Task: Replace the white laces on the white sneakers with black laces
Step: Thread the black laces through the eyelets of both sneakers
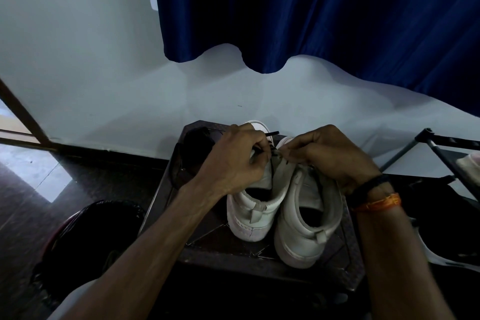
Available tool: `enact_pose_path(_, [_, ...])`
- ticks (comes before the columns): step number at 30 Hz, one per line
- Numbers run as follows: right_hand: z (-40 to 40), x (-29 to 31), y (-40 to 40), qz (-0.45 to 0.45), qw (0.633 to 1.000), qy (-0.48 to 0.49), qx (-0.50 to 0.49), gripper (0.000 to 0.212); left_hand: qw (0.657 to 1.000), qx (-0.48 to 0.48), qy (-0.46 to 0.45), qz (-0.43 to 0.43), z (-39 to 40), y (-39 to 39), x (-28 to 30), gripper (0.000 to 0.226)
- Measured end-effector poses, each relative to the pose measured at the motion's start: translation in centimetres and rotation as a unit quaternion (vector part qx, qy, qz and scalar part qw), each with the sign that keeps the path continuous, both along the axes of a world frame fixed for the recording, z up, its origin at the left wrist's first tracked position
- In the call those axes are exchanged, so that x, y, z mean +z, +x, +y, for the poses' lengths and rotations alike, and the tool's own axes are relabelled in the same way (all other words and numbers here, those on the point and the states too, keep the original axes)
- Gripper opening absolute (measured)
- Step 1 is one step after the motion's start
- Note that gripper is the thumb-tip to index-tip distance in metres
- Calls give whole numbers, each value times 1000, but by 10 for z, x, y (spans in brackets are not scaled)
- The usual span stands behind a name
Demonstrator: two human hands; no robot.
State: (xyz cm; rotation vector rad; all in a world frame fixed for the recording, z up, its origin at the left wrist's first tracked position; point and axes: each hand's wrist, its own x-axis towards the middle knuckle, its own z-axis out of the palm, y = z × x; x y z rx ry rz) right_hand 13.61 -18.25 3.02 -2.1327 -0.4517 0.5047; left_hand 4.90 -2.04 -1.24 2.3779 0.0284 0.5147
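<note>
sneakers [283, 205] side by side on stool [259, 265]

Two white sneakers [283, 205] side by side on a dark tabletop [223, 249], heels toward the camera. Left hand [233, 161] and right hand [330, 156] pinching a black lace [271, 149] above them. Blue curtain [324, 8] behind.
</note>
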Motion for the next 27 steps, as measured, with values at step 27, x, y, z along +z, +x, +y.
enact_pose_path(27, [-2,3,-5,25,999,21,22,14,998,-17,-48,36,-2,4,-5,7])
